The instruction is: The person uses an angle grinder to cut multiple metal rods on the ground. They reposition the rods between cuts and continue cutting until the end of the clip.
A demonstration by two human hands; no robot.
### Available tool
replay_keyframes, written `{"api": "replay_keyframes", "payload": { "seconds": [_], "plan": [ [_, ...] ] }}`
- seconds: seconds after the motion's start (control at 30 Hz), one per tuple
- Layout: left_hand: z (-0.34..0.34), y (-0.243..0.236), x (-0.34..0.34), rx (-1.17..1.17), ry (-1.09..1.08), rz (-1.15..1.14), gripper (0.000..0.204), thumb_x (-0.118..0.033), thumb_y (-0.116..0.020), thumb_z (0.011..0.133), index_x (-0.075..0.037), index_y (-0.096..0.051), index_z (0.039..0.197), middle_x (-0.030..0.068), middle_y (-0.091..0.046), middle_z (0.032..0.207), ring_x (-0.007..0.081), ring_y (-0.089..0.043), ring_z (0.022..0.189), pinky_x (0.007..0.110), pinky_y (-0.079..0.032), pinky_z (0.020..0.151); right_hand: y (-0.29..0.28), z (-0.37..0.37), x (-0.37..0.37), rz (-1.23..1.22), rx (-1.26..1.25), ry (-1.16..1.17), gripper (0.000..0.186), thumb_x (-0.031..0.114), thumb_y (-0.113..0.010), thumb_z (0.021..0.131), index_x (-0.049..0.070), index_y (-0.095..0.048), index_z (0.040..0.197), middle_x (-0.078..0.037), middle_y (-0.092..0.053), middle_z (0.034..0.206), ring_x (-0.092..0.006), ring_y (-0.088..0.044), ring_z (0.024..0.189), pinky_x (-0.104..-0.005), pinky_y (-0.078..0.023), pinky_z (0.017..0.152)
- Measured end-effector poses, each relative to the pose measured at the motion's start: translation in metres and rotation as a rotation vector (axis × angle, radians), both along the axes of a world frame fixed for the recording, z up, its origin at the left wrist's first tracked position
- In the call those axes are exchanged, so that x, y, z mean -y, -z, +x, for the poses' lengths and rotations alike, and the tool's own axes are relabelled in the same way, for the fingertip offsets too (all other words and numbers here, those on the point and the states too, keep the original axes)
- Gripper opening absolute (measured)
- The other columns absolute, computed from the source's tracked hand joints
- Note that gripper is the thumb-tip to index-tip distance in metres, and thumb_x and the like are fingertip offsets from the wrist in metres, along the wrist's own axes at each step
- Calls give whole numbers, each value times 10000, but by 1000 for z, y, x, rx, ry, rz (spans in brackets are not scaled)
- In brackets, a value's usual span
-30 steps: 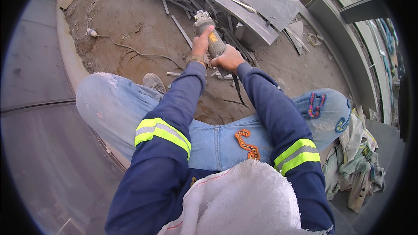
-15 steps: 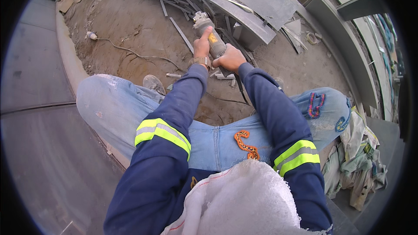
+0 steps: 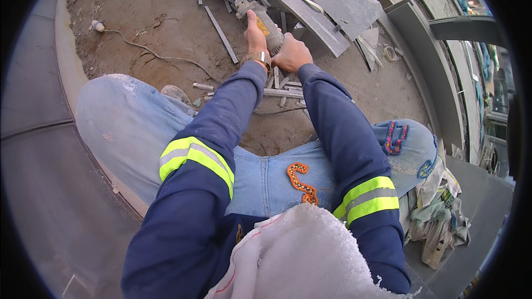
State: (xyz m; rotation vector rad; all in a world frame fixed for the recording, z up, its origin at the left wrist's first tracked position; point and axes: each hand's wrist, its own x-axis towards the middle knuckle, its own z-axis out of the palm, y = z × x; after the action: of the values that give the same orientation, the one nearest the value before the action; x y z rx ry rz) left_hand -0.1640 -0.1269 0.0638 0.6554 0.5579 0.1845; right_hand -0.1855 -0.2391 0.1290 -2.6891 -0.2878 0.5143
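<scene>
Both hands are wrapped round a dusty grey angle grinder (image 3: 268, 29) with a yellow label, held out ahead over the dirt. My left hand (image 3: 255, 40) closes on its left side, thumb pointing up along the body near the gear head. Behind it, my right hand (image 3: 292, 54) grips the rear of the body, with its fingers partly hidden. The metal head of the grinder reaches close to a long grey slab (image 3: 316, 22). Its disc cannot be made out from here. Thin grey strips (image 3: 280, 92) lie on the ground beneath my wrists.
A pale cord with a white plug (image 3: 98, 25) runs across the dirt on the left. More cut strips (image 3: 220, 34) are scattered ahead. Upright grey slabs (image 3: 429, 58) stand on the right, near a roll of tape (image 3: 390, 53). Crumpled cloths (image 3: 438, 216) lie beside my right knee.
The grinder and both hands have moved slightly forward, toward the long slab. The view has shifted a little, and more strips show beneath my wrists.
</scene>
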Motion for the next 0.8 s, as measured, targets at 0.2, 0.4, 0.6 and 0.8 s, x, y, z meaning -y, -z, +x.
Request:
{"api": "replay_keyframes", "payload": {
  "seconds": [0.2,0.4,0.6,0.8],
  "plan": [
    [25,1,-10,110,-29,-131,699,-703,-500,912,-19,-590,1025,161,-655,800,270,-668,696,413,-570,650,1,33,-13,18,27,-55,743,360,-814,610,-38,-532,1171,-291,-680,1057,-422,-675,1012,-446,-543,907],
    [38,2,-27,69,-9,-274,795,-777,-475,869,-19,-563,1091,155,-651,849,283,-673,746,440,-579,678,7,43,-34,-72,90,-38,708,374,-801,647,-52,-535,1146,-297,-690,974,-421,-695,937,-454,-557,843],
    [53,25,-23,51,-82,-251,796,-785,-456,872,-25,-565,1080,142,-651,840,263,-671,725,423,-576,659,18,61,-35,-103,95,-93,655,366,-808,663,-36,-539,1105,-286,-696,935,-425,-698,908,-478,-548,825],
    [56,45,-17,37,-67,-259,777,-777,-464,873,-30,-587,1048,149,-658,863,271,-675,736,429,-581,672,21,54,-37,-141,114,-34,492,249,-733,700,-13,-547,1074,-263,-703,903,-422,-701,864,-484,-553,799]
  ]
}}
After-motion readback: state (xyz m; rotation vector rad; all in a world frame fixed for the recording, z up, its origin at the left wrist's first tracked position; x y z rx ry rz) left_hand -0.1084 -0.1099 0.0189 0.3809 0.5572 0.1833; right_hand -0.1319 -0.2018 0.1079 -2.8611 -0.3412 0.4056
